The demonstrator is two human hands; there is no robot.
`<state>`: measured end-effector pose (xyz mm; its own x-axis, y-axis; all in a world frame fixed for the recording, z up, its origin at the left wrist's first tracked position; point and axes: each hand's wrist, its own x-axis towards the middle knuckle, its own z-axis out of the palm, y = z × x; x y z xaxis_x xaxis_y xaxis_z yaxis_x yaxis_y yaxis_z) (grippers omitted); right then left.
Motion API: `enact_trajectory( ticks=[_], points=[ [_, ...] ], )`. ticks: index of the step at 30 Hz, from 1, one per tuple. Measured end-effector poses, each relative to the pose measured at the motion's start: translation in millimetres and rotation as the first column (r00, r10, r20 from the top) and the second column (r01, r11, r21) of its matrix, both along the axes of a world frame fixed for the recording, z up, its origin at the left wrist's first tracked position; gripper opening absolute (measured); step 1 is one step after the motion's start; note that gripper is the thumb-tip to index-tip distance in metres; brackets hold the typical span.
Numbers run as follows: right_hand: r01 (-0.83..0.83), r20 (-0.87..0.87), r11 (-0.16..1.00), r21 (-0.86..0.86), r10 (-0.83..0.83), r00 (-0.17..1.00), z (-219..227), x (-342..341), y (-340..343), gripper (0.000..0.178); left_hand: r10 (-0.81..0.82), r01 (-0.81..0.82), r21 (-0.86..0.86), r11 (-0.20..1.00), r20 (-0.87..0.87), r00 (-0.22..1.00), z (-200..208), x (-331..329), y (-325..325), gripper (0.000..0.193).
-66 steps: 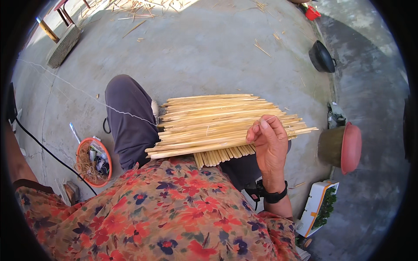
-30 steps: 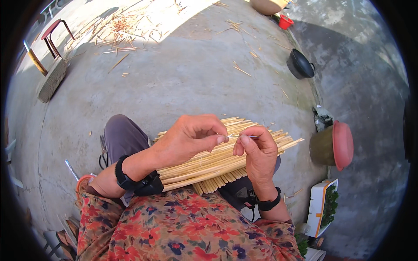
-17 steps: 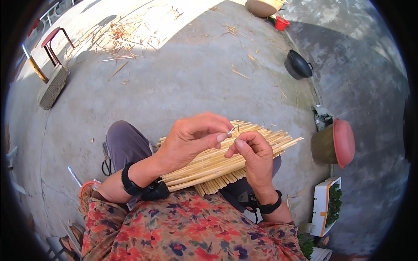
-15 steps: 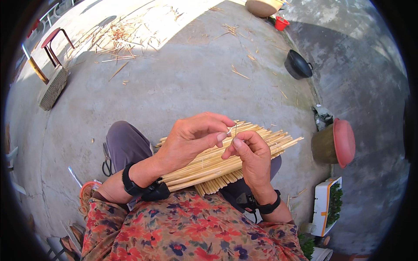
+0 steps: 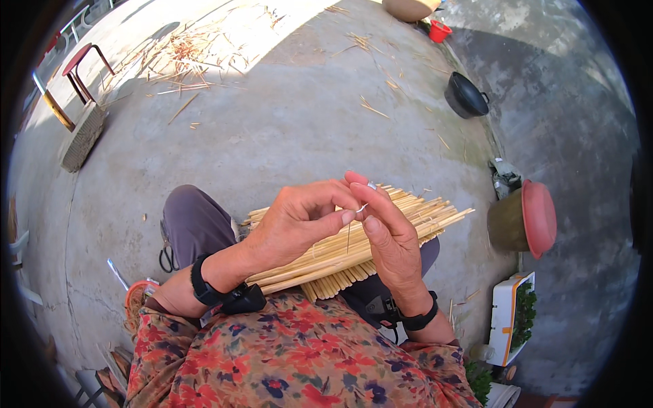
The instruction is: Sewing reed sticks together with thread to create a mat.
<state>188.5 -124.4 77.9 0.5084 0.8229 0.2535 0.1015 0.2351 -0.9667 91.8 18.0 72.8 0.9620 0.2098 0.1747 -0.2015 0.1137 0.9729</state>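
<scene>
My left hand [image 5: 289,221] is closed in a pinch on a short white thread [image 5: 362,208], its thumb and forefinger together. A thin needle [image 5: 349,238] hangs point down just below the left fingertips. My right hand [image 5: 392,245] is beside it, fingers stretched up toward the thread and the thumb apart from them; a silver ring or thimble shows on one finger. Whether the right fingers touch the thread cannot be made out. Under both hands, a mat of pale straw stalks [image 5: 320,267] lies across my lap, its stalks side by side.
Scissors [image 5: 166,257] and an orange basket [image 5: 141,291] lie by my left knee. Loose stalks [image 5: 194,54] litter the sunlit floor ahead. A red stool [image 5: 83,58] stands far left. To the right are a black basin [image 5: 466,96], a pink-lidded bucket [image 5: 507,221] and a white planter box [image 5: 503,316].
The right hand has let go of the needle, which now dangles below the left fingertips. The right fingers have straightened and moved up beside the left hand. The left hand keeps its pinch.
</scene>
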Motion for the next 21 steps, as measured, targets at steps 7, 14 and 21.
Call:
enact_trajectory(
  ticks=[7,14,21],
  points=[
    [0.001,-0.162,0.991,0.131,0.021,0.986,-12,1,0,0.023,0.012,-0.012,-0.062,0.998,-0.003,1.0,1,2,-7,0.009],
    [0.165,-0.062,0.981,0.102,-0.16,0.985,-9,0,-3,0.011,0.009,0.002,-0.162,0.987,0.067,0.998,-10,7,-12,0.012],
    [0.194,0.0,0.972,0.136,-0.195,0.981,-10,0,3,0.008,0.04,-0.008,-0.29,0.957,0.104,0.994,-14,11,-17,0.011]
  ],
)
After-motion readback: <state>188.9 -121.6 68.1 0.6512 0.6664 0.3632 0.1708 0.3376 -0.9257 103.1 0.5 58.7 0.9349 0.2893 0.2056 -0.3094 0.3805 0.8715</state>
